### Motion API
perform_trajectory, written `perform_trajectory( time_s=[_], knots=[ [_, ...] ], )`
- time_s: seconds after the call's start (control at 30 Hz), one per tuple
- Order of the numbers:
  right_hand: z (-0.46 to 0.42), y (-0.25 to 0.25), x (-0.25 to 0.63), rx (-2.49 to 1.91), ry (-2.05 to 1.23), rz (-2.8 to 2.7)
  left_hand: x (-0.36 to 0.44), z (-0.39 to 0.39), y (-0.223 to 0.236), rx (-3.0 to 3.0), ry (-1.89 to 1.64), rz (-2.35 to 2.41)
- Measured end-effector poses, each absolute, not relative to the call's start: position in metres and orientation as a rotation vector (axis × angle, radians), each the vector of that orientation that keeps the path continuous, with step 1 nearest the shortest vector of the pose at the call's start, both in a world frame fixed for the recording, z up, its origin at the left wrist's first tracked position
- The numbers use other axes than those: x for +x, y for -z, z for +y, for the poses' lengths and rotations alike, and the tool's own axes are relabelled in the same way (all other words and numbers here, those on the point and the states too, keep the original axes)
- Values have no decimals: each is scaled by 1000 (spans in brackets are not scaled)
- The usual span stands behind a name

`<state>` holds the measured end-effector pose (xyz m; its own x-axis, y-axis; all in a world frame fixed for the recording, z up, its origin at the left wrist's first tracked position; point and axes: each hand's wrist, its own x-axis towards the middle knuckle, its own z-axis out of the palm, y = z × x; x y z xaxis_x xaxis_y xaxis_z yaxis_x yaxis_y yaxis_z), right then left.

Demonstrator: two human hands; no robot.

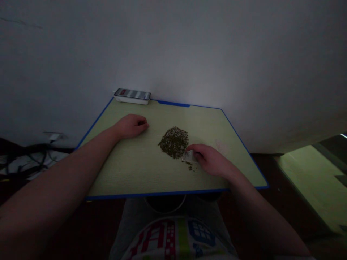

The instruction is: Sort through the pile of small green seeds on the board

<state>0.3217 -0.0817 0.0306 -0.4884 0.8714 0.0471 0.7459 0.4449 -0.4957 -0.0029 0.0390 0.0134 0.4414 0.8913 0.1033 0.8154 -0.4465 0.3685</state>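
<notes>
A pile of small dark-green grains, like mung beans [173, 142], lies spread on the middle of the pale folding table [130, 173]. My right hand [207, 159] pinches a small, pale, see-through plastic piece [189, 156], its edge against the pile's lower right side. A few loose grains [190, 167] lie just below that piece. On the left half of the tabletop rests my left hand [132, 126], fingers curled in a loose fist, apart from the pile and with nothing visible in it.
At the table's far left corner stands a white box with a dark, printed top [132, 95]. A faint pale patch [221, 146] shows on the right of the tabletop. The wall [189, 54] rises behind. Black cables [24, 159] lie at the left, and a round container [165, 204] sits under the front edge.
</notes>
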Motion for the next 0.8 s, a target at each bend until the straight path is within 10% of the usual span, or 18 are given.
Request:
perform_trajectory(
  time_s=[0.8],
  knots=[
    [-134,-25,321,-1649,-417,-2358,-2,39,-14,2414,-397,1533]
  ],
)
